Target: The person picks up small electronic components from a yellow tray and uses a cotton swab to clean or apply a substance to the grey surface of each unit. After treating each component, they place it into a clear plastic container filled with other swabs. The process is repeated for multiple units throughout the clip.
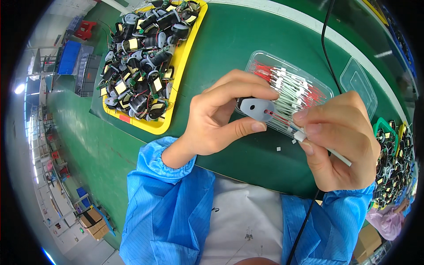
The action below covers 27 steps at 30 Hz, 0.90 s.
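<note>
My left hand (214,115) grips a small black device part with a rounded grey end cap (256,108) between thumb and fingers. The cap has a dark hole, and thin red wires run from its right end. A white cable (340,157) with a small white connector piece (300,135) is pinched in my right hand (346,143), close by the cap. Whether the wires and the cable are joined is hidden by my fingertips. Behind both hands stands a clear plastic box (257,55) full of white cables with red wire ends (293,84).
A yellow tray (180,73) heaped with similar black and grey parts (143,57) lies at the left. Small white bits (278,149) lie on the green table (221,42). A clear lid (360,84), a black cord (325,42) and more parts (388,163) are at the right.
</note>
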Each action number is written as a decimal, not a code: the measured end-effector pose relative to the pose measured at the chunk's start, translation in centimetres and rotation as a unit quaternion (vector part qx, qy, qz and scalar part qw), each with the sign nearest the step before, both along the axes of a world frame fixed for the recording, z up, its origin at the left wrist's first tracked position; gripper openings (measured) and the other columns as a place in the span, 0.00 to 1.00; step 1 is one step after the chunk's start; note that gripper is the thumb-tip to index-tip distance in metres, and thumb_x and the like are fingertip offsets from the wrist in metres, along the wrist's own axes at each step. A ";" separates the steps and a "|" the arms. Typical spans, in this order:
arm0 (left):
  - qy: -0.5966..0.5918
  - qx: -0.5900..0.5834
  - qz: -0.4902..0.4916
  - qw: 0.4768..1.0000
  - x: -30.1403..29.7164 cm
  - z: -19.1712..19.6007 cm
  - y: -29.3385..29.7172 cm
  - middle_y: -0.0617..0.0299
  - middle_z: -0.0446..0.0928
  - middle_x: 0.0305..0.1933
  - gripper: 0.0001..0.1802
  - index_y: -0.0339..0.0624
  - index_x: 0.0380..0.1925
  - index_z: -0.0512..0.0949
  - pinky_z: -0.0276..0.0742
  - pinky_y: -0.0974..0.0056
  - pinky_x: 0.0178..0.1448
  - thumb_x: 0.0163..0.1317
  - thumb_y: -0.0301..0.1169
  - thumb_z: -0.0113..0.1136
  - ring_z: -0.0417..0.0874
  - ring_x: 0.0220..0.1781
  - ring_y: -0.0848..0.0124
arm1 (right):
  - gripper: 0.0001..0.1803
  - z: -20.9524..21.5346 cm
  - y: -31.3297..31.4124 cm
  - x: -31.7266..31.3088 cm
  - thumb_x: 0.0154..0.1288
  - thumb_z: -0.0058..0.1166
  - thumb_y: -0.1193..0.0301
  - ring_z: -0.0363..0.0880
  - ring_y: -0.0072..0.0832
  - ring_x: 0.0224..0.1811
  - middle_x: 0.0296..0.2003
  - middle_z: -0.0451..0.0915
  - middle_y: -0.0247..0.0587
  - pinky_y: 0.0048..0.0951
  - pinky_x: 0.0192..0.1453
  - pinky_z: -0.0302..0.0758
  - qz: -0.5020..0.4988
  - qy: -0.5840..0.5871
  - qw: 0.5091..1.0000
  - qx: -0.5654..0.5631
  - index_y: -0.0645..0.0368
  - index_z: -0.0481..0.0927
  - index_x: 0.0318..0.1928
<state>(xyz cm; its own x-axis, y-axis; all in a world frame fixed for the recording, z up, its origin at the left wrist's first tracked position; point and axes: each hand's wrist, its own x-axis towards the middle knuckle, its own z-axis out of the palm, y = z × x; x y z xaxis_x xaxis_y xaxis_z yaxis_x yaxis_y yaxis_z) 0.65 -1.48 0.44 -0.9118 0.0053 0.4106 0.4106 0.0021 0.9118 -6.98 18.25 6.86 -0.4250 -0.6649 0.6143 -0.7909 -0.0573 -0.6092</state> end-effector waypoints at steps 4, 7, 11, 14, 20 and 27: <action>-0.004 0.000 0.005 1.000 0.1 0.0 0.0 0.47 0.75 0.49 0.25 0.32 0.47 0.76 0.73 0.57 0.57 0.50 0.30 0.71 0.76 0.53 0.58 | 0.13 0.0 -0.1 0.0 0.55 0.61 0.78 0.74 0.33 0.31 0.35 0.81 0.47 0.31 0.35 0.72 -0.003 -0.003 1.000 -0.002 0.59 0.74 0.40; -0.004 -0.009 0.013 1.000 0.1 0.1 -0.1 0.47 0.75 0.48 0.25 0.32 0.47 0.76 0.73 0.57 0.57 0.49 0.31 0.71 0.75 0.53 0.58 | 0.13 -0.1 -0.1 0.0 0.55 0.61 0.79 0.74 0.33 0.30 0.34 0.81 0.47 0.30 0.35 0.72 -0.004 -0.008 1.000 -0.006 0.59 0.74 0.40; -0.008 -0.011 0.017 1.000 0.1 0.1 0.0 0.47 0.76 0.48 0.25 0.33 0.46 0.76 0.72 0.57 0.57 0.49 0.32 0.72 0.75 0.53 0.58 | 0.13 -0.1 -0.1 0.1 0.55 0.61 0.79 0.74 0.32 0.30 0.34 0.82 0.48 0.30 0.34 0.71 0.000 -0.005 1.000 -0.006 0.60 0.74 0.40; -0.004 -0.011 0.019 1.000 0.1 0.0 0.0 0.47 0.76 0.48 0.25 0.33 0.46 0.76 0.72 0.57 0.57 0.49 0.31 0.72 0.75 0.53 0.58 | 0.12 -0.1 0.0 -0.6 0.55 0.61 0.79 0.74 0.32 0.30 0.35 0.82 0.49 0.30 0.35 0.71 0.034 -0.016 0.999 -0.007 0.62 0.74 0.40; -0.001 -0.002 0.012 1.000 0.1 0.0 0.1 0.48 0.75 0.48 0.24 0.32 0.46 0.76 0.72 0.56 0.57 0.49 0.30 0.72 0.75 0.53 0.58 | 0.11 0.0 0.5 -1.1 0.56 0.59 0.79 0.74 0.31 0.32 0.35 0.81 0.52 0.29 0.39 0.69 0.055 -0.162 0.985 0.025 0.65 0.74 0.41; 0.013 -0.013 -0.006 1.000 0.0 -0.1 -0.1 0.48 0.74 0.48 0.25 0.32 0.46 0.76 0.72 0.56 0.57 0.48 0.29 0.72 0.75 0.53 0.58 | 0.11 -0.4 0.2 -1.4 0.55 0.58 0.82 0.75 0.32 0.32 0.35 0.81 0.53 0.30 0.37 0.70 0.057 -0.110 0.992 0.012 0.67 0.75 0.40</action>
